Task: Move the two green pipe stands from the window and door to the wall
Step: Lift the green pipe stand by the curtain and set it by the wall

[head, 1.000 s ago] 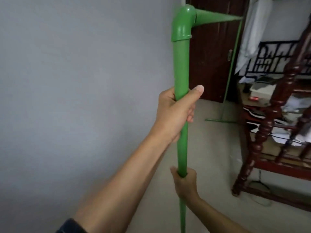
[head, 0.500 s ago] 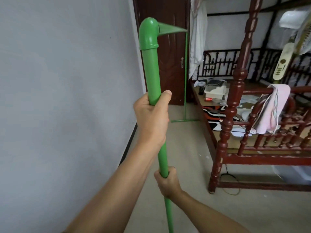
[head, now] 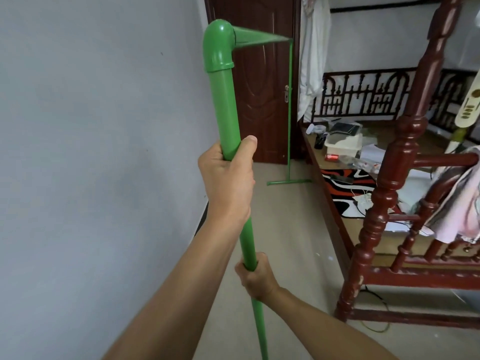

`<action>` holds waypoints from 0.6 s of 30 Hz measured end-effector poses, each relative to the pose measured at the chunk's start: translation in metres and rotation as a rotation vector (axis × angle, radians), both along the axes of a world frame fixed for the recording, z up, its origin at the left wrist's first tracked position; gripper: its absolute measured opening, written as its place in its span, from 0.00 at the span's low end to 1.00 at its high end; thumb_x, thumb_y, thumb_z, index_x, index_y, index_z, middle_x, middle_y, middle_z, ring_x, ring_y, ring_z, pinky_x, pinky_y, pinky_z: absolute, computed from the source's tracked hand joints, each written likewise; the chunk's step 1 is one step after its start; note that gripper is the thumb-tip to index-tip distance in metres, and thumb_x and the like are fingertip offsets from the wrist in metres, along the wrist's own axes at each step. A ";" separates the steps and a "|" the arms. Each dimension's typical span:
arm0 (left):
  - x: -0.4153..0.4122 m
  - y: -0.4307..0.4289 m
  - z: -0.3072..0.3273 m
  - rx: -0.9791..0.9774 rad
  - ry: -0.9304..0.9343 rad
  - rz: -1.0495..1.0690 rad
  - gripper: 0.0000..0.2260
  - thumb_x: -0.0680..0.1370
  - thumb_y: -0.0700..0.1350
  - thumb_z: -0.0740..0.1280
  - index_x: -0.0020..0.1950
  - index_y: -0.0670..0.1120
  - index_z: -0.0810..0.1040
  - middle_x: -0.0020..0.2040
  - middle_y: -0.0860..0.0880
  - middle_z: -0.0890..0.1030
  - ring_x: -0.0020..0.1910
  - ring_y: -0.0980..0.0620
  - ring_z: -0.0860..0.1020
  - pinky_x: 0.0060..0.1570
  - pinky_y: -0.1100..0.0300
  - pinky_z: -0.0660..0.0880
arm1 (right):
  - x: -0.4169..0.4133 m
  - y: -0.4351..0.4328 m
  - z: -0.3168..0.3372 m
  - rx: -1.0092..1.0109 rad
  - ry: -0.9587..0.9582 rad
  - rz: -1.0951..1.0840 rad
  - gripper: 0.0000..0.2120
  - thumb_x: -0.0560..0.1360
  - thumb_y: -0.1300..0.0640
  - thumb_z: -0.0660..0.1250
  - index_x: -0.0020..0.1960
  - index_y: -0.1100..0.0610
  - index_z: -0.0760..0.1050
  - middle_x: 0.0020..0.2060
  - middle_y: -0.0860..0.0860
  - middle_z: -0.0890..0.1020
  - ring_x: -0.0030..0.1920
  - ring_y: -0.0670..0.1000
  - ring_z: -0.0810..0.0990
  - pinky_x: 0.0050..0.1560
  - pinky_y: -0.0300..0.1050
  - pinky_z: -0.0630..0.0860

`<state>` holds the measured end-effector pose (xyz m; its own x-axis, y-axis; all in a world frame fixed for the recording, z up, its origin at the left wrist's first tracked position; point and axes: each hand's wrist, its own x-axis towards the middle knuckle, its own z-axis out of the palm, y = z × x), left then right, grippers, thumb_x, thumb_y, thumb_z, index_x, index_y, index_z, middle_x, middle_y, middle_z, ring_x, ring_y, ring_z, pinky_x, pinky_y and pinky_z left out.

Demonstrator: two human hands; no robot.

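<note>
You have the near pipe stand (head: 225,110) in both hands, its long axis close to upright, leaning slightly so the top sits left of the bottom. At the top an elbow (head: 217,46) turns into a crossbar (head: 259,38) that runs away from you toward the door (head: 259,81). There it seems to meet the far stand (head: 289,113), though the joint is too small to be sure. That far stand is upright by the door with its foot (head: 289,181) flat on the floor (head: 285,229).

Your left hand (head: 226,178) is wrapped fully shut around the pipe at mid height, thumb laid up along its right side. Your right hand (head: 255,278) is closed around it lower down and nearer your body. The pipe runs on below it out of view, so you cannot tell whether its foot is on the floor.

The wall (head: 91,152) lies directly left of the pipe and runs parallel to the crossbar. So the coming move is likely a sideways shift to the left, keeping the pipe upright. Your left hand is the one nearer the wall. The bed post (head: 384,203) stands well clear on the right
</note>
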<state>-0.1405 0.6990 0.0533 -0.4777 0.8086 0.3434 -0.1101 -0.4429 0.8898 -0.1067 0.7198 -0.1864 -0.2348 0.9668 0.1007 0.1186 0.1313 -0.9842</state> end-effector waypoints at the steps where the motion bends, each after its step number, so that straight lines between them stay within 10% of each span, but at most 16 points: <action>1: 0.000 0.012 0.000 0.003 0.000 -0.004 0.11 0.72 0.39 0.69 0.34 0.40 0.68 0.26 0.47 0.60 0.21 0.51 0.59 0.22 0.59 0.58 | 0.000 0.012 0.000 0.001 -0.005 -0.002 0.16 0.63 0.53 0.63 0.24 0.51 0.58 0.22 0.51 0.62 0.24 0.51 0.61 0.21 0.52 0.59; 18: -0.047 0.214 -0.001 0.036 0.072 -0.120 0.14 0.72 0.42 0.69 0.32 0.40 0.68 0.25 0.47 0.61 0.23 0.50 0.59 0.25 0.56 0.57 | -0.043 0.210 -0.001 -0.045 0.012 -0.085 0.14 0.62 0.51 0.63 0.25 0.53 0.60 0.20 0.50 0.62 0.23 0.50 0.61 0.22 0.54 0.58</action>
